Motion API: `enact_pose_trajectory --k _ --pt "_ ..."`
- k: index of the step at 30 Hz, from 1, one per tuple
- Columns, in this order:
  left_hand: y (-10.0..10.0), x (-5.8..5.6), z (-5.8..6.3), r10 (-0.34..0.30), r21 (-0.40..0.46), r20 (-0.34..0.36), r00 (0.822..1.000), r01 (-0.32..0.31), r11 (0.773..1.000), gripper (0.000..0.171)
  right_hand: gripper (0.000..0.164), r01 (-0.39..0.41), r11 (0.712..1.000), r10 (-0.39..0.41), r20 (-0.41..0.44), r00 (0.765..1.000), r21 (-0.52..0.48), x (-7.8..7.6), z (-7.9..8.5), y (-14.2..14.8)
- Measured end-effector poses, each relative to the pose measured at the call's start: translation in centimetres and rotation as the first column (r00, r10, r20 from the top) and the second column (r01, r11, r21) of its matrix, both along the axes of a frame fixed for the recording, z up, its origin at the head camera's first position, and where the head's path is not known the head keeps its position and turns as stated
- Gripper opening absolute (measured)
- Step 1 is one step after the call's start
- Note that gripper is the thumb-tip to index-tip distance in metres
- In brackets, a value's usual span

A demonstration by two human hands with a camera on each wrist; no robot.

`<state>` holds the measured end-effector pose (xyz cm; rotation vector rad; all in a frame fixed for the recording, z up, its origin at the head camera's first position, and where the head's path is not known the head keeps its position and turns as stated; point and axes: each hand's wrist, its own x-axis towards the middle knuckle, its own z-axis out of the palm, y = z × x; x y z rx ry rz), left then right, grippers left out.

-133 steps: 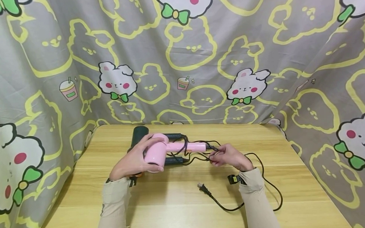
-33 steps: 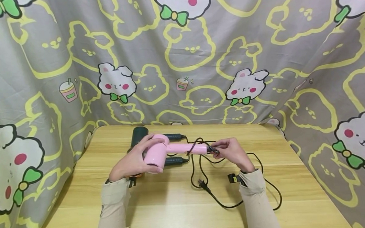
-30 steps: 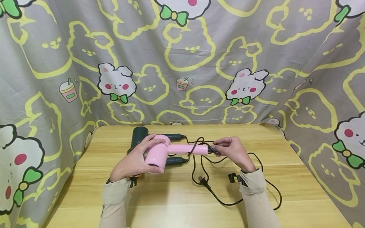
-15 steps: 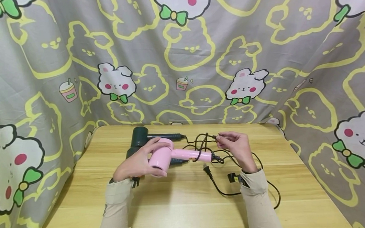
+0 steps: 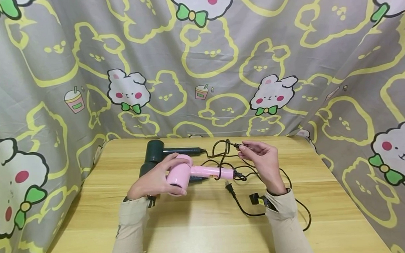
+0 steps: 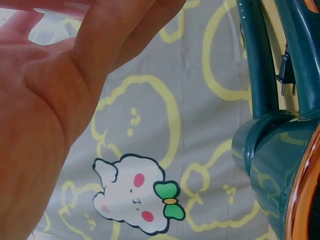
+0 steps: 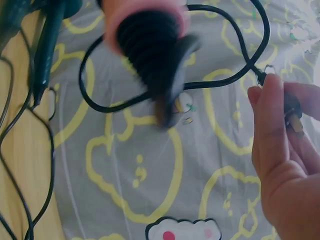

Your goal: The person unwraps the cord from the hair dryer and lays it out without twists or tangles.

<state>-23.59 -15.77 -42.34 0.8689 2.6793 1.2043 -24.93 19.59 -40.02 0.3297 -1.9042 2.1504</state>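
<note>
In the head view my left hand [image 5: 150, 181] grips the head of a pink hair dryer [image 5: 179, 178], whose handle points right, above the table. My right hand [image 5: 266, 163] pinches the plug [image 7: 292, 112] of a black cord; in the right wrist view a metal prong shows past the fingers. From that plug the cord [image 7: 220, 82] loops back across the pink handle. Behind the pink dryer lie two dark green hair dryers; the far one [image 5: 155, 151] shows well, the near one [image 5: 199, 178] is partly hidden by my left hand and the pink dryer.
Several black cords [image 5: 246, 170] tangle right of the handles on the wooden table [image 5: 180, 234]. A loose two-prong plug [image 5: 229, 186] lies near the middle, its cord running right under my right forearm. A patterned curtain [image 5: 213, 64] encloses the back and sides.
My right hand has moved from the cord beside the handle's end up and away, pulling out a plug end and a cord loop. The pink hair dryer has shifted slightly right and nearer.
</note>
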Motion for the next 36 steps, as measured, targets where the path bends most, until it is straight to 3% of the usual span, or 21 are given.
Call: enact_pose_trajectory --k 8,14,20,26,36 --pt "-0.3 0.1 0.1 0.026 0.025 0.014 1.000 -0.026 0.999 0.088 0.021 -0.157 0.986 0.160 -0.054 0.986 0.053 1.9 1.6 -0.1" --pt "-0.6 0.0 0.0 0.064 0.039 0.007 0.998 -0.064 0.997 0.089 0.027 -0.226 0.967 0.236 -0.081 0.968 0.118 3.3 2.7 -0.5" --pt "-1.1 -0.2 -0.2 0.119 0.019 -0.029 0.993 -0.118 0.993 0.091 0.023 -0.220 0.944 0.255 -0.124 0.959 0.246 4.8 3.4 -0.9" --pt "-1.4 -0.4 -0.2 0.133 0.024 -0.071 0.988 -0.132 0.991 0.091 0.017 -0.250 0.916 0.304 -0.137 0.943 0.313 5.7 3.7 -1.2" --pt "-1.5 -0.3 -0.1 0.165 0.032 -0.069 0.984 -0.163 0.986 0.090 0.016 -0.259 0.848 0.337 -0.093 0.937 0.463 6.3 4.0 -1.2"
